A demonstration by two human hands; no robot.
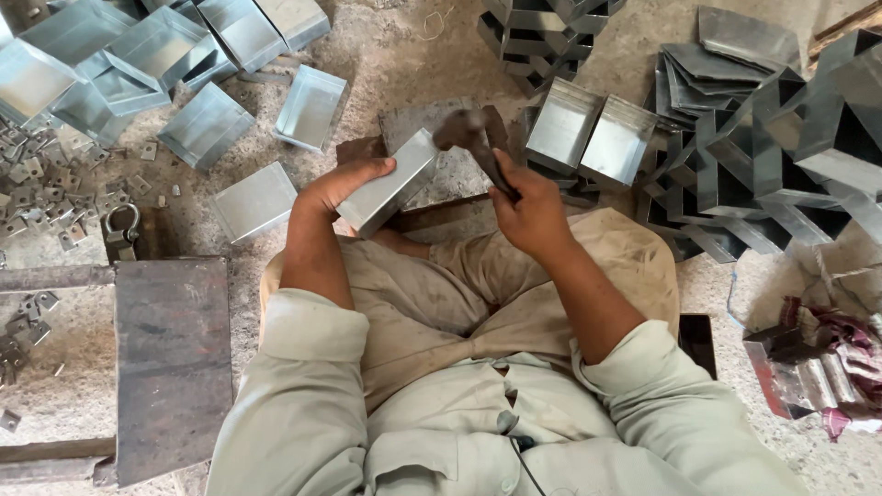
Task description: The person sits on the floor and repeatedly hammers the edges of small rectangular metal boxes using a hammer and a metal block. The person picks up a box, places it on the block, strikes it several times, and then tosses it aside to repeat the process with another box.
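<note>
Left hand [344,181] steadies a shiny rectangular sheet-metal tray [388,182] on a dark iron block [432,124], fingers flat against its end. Right hand [528,213], fingers closed, grips a blurred dark-headed hammer [473,138] raised above the tray.
</note>
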